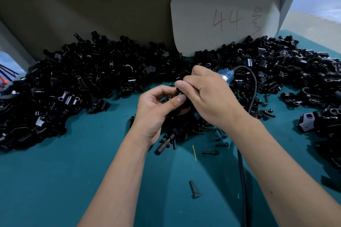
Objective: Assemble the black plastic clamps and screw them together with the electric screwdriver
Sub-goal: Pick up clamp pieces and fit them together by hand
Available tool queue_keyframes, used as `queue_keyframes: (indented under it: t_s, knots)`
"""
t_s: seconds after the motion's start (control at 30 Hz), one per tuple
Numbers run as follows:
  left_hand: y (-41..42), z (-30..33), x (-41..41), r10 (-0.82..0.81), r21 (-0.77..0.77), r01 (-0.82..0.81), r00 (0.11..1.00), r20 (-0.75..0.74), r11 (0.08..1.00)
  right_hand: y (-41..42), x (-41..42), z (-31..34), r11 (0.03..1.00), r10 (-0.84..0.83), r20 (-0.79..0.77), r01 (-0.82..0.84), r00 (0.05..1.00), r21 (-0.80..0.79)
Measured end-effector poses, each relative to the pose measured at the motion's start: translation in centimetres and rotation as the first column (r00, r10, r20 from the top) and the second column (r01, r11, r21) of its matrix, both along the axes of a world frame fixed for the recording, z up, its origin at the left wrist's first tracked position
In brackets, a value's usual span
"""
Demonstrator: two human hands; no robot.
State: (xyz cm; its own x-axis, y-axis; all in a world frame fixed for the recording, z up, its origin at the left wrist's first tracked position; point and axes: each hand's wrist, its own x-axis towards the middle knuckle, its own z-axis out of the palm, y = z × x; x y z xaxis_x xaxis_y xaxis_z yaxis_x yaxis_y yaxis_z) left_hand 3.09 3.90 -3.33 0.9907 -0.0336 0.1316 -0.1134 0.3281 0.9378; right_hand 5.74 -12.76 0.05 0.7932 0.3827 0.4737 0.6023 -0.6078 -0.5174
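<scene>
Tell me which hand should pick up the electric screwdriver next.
Probably right: the right hand is directly over the electric screwdriver, with its cord on that side. The left hand cradles the clamp.

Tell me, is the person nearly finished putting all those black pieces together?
No, lots remain. Both hands, left hand and right hand, are pinching one black clamp together now. The electric screwdriver lies on the table behind them, not yet in use. Big piles of clamp parts and loose screws still wait. I cannot tell which pieces are already done.

Factory assembly bench: heaped black clamp parts (88, 79), card (224, 18) marked 44.
</scene>
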Motion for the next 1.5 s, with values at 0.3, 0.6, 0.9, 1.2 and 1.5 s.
queue_keyframes:
  t_s: [0.3,0.6,0.9,1.2,1.5]
  knots:
    - [-0.46,0.01,-0.48,-0.039,-0.065,0.037,0.999,-0.031,0.997,0.06,-0.15,0.52,0.999,-0.017,0.065,0.021,0.998,-0.050]
    - [0.24,0.06,-0.64,-0.021,-0.075,0.018,0.999,-0.045,0.997,-0.23,-0.42,0.38,0.994,0.026,-0.015,-0.028,1.000,-0.105]
    - [0.17,-0.19,-0.39,-0.031,-0.040,0.031,1.000,0.001,0.999,-0.67,0.13,0.02,0.997,0.079,-0.016,-0.079,0.997,-0.021]
    - [-0.16,-0.33,-0.28,-0.025,-0.030,0.024,1.000,-0.014,0.999,-0.14,-0.07,0.45,0.994,-0.006,-0.043,0.001,0.999,-0.111]
    - [-0.19,0.23,-0.52,0.004,-0.037,-0.004,1.000,-0.015,0.999,0.15,-0.34,0.45,0.997,-0.064,0.004,0.064,0.998,-0.031]
